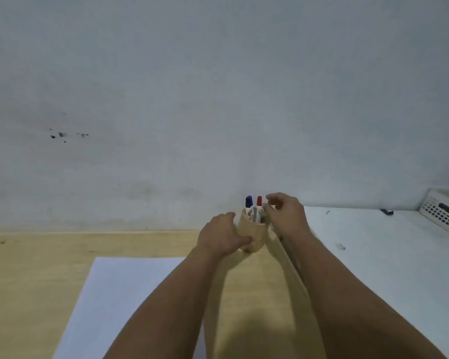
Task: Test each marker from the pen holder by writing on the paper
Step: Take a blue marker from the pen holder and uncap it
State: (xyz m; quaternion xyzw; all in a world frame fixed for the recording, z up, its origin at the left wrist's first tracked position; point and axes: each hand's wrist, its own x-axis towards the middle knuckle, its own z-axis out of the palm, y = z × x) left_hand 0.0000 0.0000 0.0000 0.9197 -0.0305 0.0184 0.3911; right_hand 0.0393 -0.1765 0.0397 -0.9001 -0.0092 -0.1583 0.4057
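A tan pen holder (254, 235) stands on the wooden table near the wall. Two markers stick up from it: one with a blue cap (248, 203) and one with a red cap (259, 202). My left hand (222, 235) wraps around the holder's left side. My right hand (285, 216) hovers at the holder's right rim, fingers spread and curled close to the red-capped marker, holding nothing that I can see. A white sheet of paper (122, 299) lies flat in front, partly under my left forearm.
A white table (389, 255) adjoins on the right, carrying a white perforated basket (443, 211) at the far right and a small dark blue object (386, 211) by the wall. A grey wall rises right behind the holder.
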